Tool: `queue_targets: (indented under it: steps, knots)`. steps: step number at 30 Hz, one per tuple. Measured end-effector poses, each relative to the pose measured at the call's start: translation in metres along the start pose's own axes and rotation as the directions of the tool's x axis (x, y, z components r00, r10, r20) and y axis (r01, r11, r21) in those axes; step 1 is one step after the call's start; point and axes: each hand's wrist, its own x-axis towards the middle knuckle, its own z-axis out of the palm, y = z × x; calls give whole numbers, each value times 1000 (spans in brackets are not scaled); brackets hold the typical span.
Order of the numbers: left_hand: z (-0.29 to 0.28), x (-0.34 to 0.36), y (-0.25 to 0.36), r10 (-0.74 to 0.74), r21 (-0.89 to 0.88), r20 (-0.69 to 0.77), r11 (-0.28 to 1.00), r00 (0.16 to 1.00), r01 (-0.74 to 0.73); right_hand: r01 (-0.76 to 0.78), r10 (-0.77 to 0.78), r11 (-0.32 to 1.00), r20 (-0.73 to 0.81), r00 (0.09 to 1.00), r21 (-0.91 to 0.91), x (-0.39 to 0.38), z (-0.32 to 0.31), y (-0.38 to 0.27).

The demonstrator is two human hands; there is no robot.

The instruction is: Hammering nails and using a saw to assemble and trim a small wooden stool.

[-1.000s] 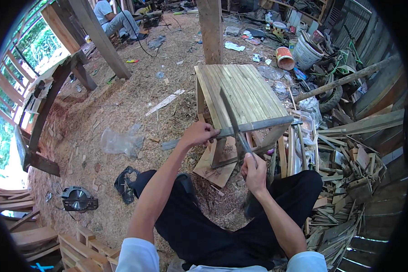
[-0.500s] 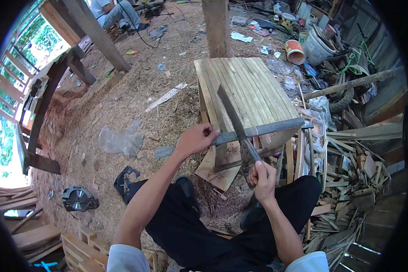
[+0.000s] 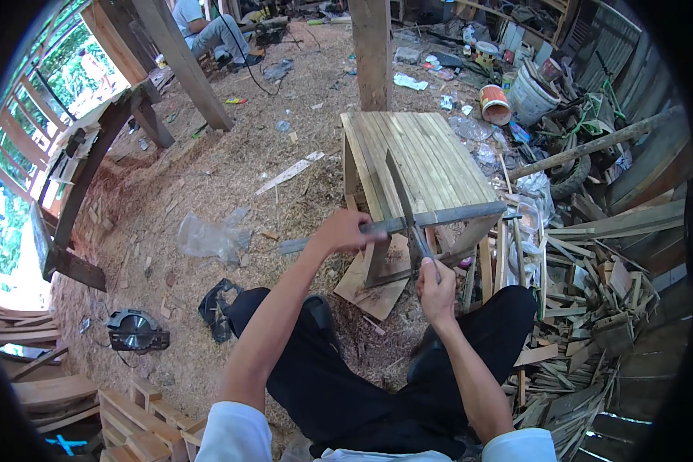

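A long grey bar point(image 3: 470, 211) lies across the near end of a small slatted wooden table point(image 3: 431, 158), sticking out past both sides. My left hand point(image 3: 346, 231), slightly blurred, is closed on this bar near the table's left corner. Just right of it, a handsaw point(image 3: 398, 183) crosses the bar, its dark blade tip pointing away over the slats. My right hand point(image 3: 436, 291) is wrapped round the saw's handle, nearer to me than the bar. Whether the teeth have cut into the bar cannot be made out.
A wooden post point(image 3: 372, 58) stands behind the table. Scrap wood point(image 3: 585, 339) is heaped on the right, near buckets point(image 3: 533, 94). A circular saw point(image 3: 137, 331) rests on the shavings-covered floor at left, with a plastic bag point(image 3: 212, 235) beyond. Another person point(image 3: 215, 35) sits far left.
The saw has turned so its blade points more straight away from me, and my right hand has shifted slightly left. My left hand stays at the bar. The whole view has shifted a little.
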Motion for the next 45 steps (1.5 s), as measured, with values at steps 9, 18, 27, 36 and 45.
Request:
queue_targets:
  steps: [9, 18, 27, 36, 45]
  knots:
    - [24, -20, 9, 62, 254, -166, 967, 984, -19, 167, -170, 982, -17, 985, -91, -17, -25, 20]
    - [72, -91, 2, -74, 91, -378, 989, 923, 117, 182, -225, 970, -315, 922, -161, 2, -27, 4]
    - [69, -103, -13, -279, -86, -558, 956, 781, 280, 186, -193, 971, -36, 980, -149, -7, -10, -9]
    - [57, -21, 4, -342, -420, -365, 890, 866, 175, 123, -127, 991, 121, 984, 43, -13, -21, -33]
    - [65, 10, 45, -400, -725, -133, 663, 907, 186, -39, 27, 994, 130, 991, 97, -14, -30, -46]
